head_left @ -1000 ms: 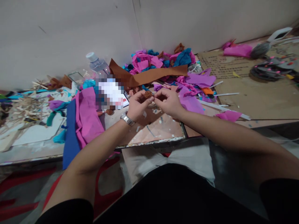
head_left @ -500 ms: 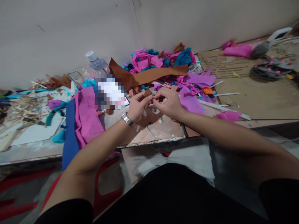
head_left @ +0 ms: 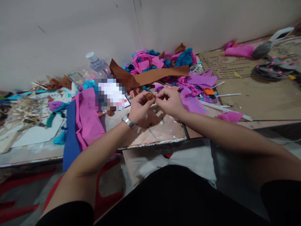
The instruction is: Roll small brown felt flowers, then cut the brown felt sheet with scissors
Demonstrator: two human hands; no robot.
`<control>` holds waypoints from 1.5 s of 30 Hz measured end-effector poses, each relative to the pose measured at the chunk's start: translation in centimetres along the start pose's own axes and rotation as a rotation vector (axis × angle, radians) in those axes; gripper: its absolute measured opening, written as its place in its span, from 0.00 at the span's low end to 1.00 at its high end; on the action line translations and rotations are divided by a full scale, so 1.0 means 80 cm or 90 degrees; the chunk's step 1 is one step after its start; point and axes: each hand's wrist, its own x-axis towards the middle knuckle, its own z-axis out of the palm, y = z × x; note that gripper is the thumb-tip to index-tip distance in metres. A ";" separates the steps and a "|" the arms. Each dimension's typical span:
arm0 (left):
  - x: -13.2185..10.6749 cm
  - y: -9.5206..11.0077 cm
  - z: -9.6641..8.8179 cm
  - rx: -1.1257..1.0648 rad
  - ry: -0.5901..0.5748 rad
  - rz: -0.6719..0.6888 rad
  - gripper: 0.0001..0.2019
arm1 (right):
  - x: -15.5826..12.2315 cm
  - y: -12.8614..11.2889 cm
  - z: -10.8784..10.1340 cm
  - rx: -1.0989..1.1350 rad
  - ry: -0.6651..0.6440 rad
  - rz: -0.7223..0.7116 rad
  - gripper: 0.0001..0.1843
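Note:
A small brown rolled felt rosette (head_left: 149, 95) sits between the fingertips of both hands over the worktable (head_left: 162, 128). My left hand (head_left: 139, 108), with a metal watch at the wrist, pinches the rosette from the left. My right hand (head_left: 171, 102) pinches it from the right, fingers curled. A long brown felt strip (head_left: 152, 76) lies just behind the hands. More small brown rosettes (head_left: 110, 112) rest on the table to the left.
Pink felt (head_left: 88, 116) and blue felt (head_left: 70, 135) sheets hang over the table's left front edge. A water bottle (head_left: 97, 65) stands by the wall. Piles of pink and teal scraps (head_left: 162, 59) lie behind. White sticks (head_left: 225, 95) and cardboard (head_left: 258, 97) are at right, wooden sticks (head_left: 25, 108) at left.
Both hands stay in place and turn the brown rosette slightly between the fingertips; the rolled face now points more toward the camera.

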 end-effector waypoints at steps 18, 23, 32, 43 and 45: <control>0.003 0.001 -0.007 -0.107 -0.066 -0.129 0.18 | 0.010 0.000 -0.020 -0.108 -0.080 -0.273 0.03; 0.004 -0.006 -0.008 -0.135 -0.064 -0.116 0.13 | 0.010 -0.001 -0.021 -0.116 -0.080 -0.260 0.03; 0.003 -0.003 -0.008 -0.077 -0.017 -0.067 0.12 | 0.010 -0.002 -0.021 -0.108 -0.080 -0.231 0.03; 0.005 0.001 -0.008 -0.050 -0.021 0.017 0.13 | 0.008 0.000 -0.017 -0.074 -0.066 -0.211 0.04; 0.005 0.001 -0.009 -0.034 -0.030 0.031 0.13 | 0.008 0.002 -0.018 -0.072 -0.066 -0.209 0.04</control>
